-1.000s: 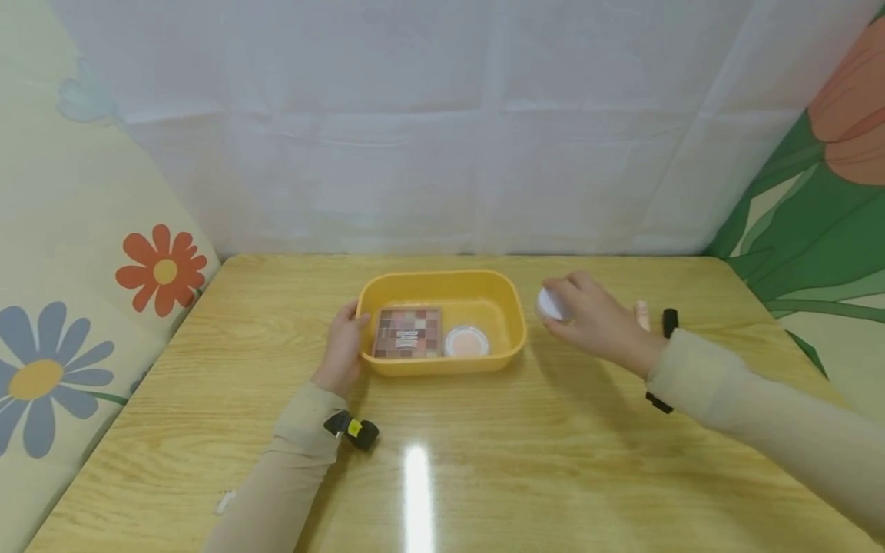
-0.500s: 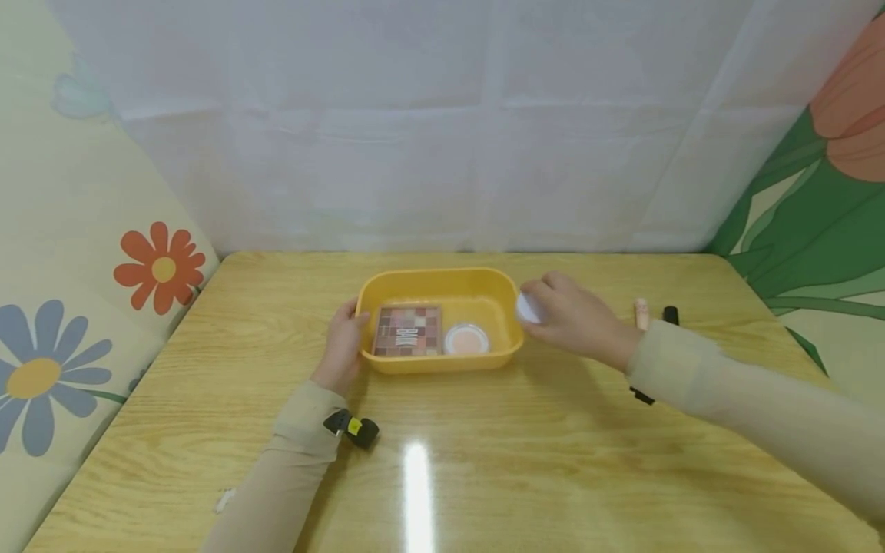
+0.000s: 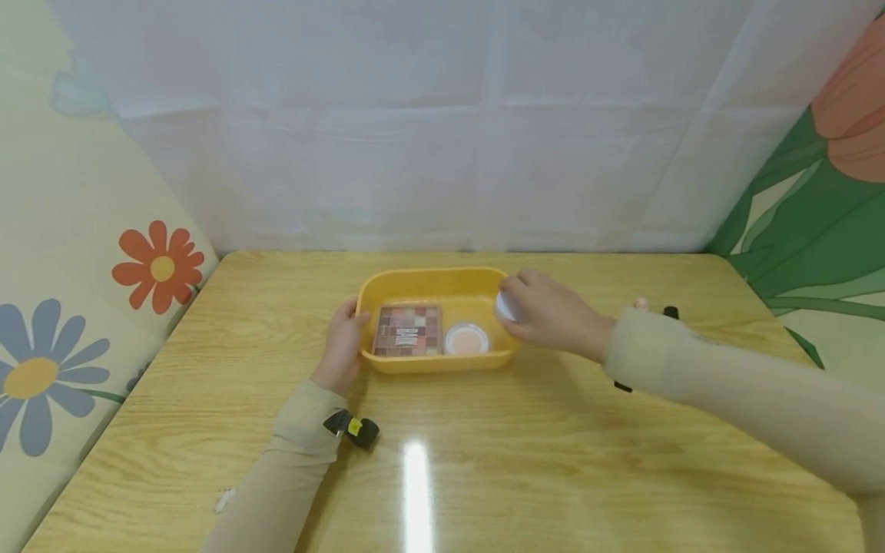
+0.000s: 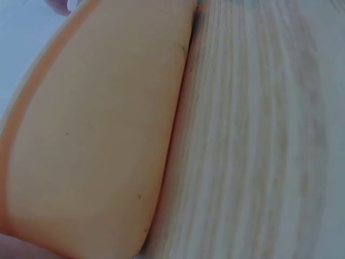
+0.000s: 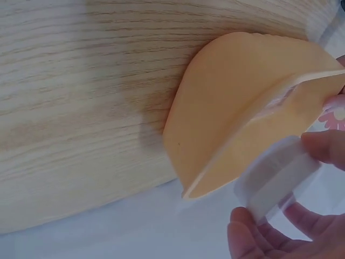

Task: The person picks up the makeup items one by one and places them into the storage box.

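Observation:
A yellow plastic basket (image 3: pixel 439 365) stands on the wooden table, its long side facing me. My left hand (image 3: pixel 341 349) grips its left end, thumb over the rim. Inside lie a square eyeshadow palette (image 3: pixel 408 332) and, to its right, a round compact (image 3: pixel 466 340) with a pale pink centre. My right hand (image 3: pixel 556 316) holds a round case of white and clear plastic (image 5: pixel 277 175), pinched between thumb and fingers and tilted on edge. In the head view the case overlaps the basket's right rim. The left wrist view shows mostly the basket's outer wall (image 4: pixel 97 124).
Beyond the right forearm, a small pink tube (image 3: pixel 641 304) and a black-ended item (image 3: pixel 671 312) are mostly hidden by the sleeve. A small white scrap (image 3: pixel 224 501) lies near the left forearm. White cloth (image 3: pixel 442 153) hangs behind the table's back edge.
My right hand has carried the round case leftward, from beside the basket to over its right rim. The left hand and the basket have stayed in place.

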